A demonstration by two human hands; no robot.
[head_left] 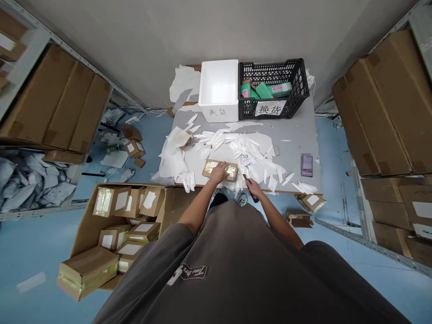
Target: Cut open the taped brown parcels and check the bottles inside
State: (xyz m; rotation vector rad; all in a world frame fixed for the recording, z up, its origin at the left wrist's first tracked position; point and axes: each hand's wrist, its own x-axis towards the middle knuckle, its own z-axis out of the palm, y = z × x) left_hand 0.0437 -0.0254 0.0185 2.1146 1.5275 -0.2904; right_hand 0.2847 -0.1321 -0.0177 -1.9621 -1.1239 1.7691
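Note:
A small taped cardboard box (232, 171) lies near the front edge of the grey table (297, 139). My left hand (219, 172) rests on top of it with the fingers laid over the tape. In my right hand (253, 186), just to the right of the box, is a utility knife (250, 189) with a dark and red handle, its tip pointing up toward the table. Torn white paper scraps (249, 146) are spread behind and beside the box. A larger crumpled white sheet (173, 155) lies to the left.
At the back stand a white foam box (218, 110) and a black crate (299, 96) holding green boxes (265, 91). A phone (307, 165) lies at right. Left of me, a large carton (84, 225) holds several taped boxes. Shelves with cartons (388, 103) flank both sides.

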